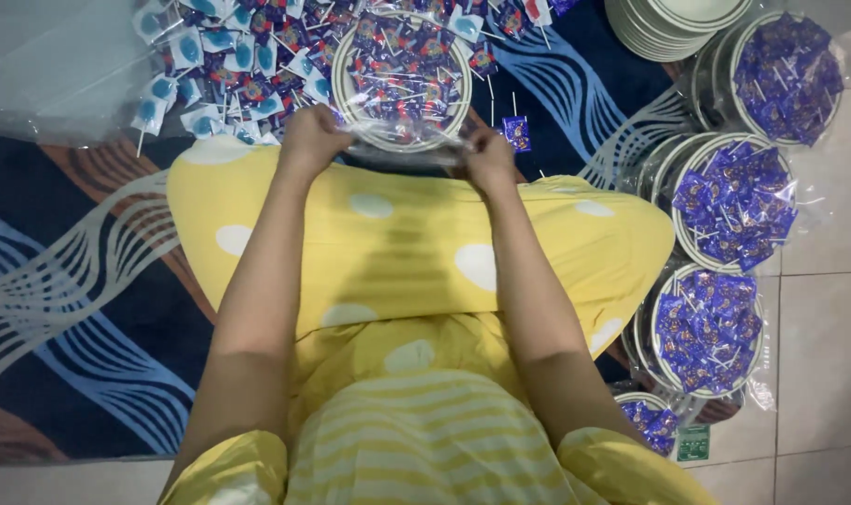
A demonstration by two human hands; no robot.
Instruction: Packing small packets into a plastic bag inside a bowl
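Observation:
A round white plate (349, 105) filled with blue-wrapped lollipops sits inside a clear plastic bag (402, 148), on the floor in front of my knees. My left hand (311, 137) grips the bag's near edge at the plate's left side. My right hand (489, 155) pinches the same edge at the plate's right side. Both arms reach forward over my yellow dotted skirt (397, 248).
Loose lollipops (229, 65) lie piled on the patterned rug (79, 281) behind the plate. Three bagged plates of lollipops (736, 201) line the right side on the tiled floor. A stack of bare plates (673, 23) stands at the top right. Clear plastic bags (51, 65) lie top left.

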